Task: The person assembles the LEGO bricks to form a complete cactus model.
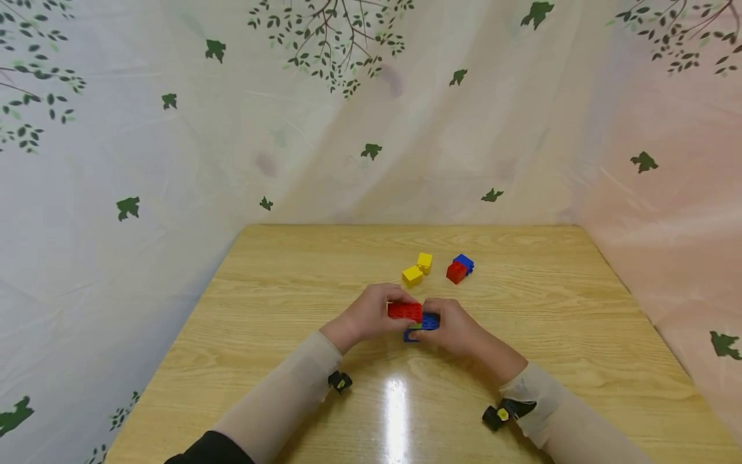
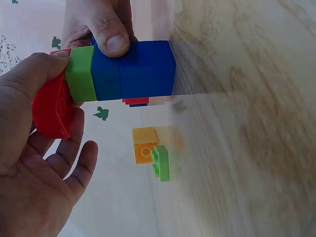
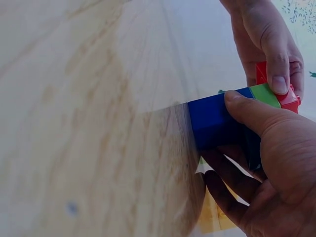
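Note:
A red brick (image 1: 404, 312) is held in my left hand (image 1: 366, 317), its thumb at the seam where the red meets a thin green brick (image 2: 81, 74). Two blue bricks (image 2: 148, 69) line up with the green one, making a stack with the red at its top end. My right hand (image 1: 458, 327) grips the blue part, thumb on one side and fingers behind it. In the right wrist view the stack's blue end is close over the table, and the red brick (image 3: 290, 101) sticks out sideways past the green.
Beyond the hands lie two yellow bricks (image 1: 412, 276), with a red brick (image 1: 456, 272) and a blue brick (image 1: 464, 261) to their right. In the left wrist view a loose green brick (image 2: 162, 164) stands beside a yellow one. A printed cloth (image 1: 371, 187) rises behind the wooden table (image 1: 278, 270).

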Demonstrator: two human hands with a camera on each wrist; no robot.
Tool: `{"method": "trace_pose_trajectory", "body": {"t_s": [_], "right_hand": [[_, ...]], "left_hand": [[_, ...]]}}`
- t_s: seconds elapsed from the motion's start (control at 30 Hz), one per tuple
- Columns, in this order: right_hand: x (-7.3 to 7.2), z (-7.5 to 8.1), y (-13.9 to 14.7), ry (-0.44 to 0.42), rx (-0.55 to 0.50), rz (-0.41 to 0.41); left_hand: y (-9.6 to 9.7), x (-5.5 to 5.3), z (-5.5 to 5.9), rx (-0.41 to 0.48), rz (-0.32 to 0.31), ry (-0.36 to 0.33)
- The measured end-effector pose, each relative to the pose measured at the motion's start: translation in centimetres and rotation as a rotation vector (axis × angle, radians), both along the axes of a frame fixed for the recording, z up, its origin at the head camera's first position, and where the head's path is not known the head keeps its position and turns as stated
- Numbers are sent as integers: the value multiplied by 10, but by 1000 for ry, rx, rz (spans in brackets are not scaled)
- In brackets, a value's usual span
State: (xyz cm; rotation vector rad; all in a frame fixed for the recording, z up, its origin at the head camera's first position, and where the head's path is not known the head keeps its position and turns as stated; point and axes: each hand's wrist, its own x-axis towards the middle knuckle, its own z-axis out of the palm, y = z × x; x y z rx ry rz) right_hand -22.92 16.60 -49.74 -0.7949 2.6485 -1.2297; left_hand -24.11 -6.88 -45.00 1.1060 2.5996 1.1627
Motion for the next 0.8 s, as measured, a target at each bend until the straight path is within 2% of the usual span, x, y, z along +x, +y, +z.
{"method": "trace_pose_trajectory", "body": {"t_s": [0.27,0.67,0.8], "right_hand": [[1,0,-2,10,2,-10],[-1,-2,-1,-10,5,-16],[0,-3,-1,-17,-3,-16]], "left_hand": [[-1,0,-4,51,2,-13],[0,1,-8,61,39,-54],[-1,2,-10,64,44,-48]]}}
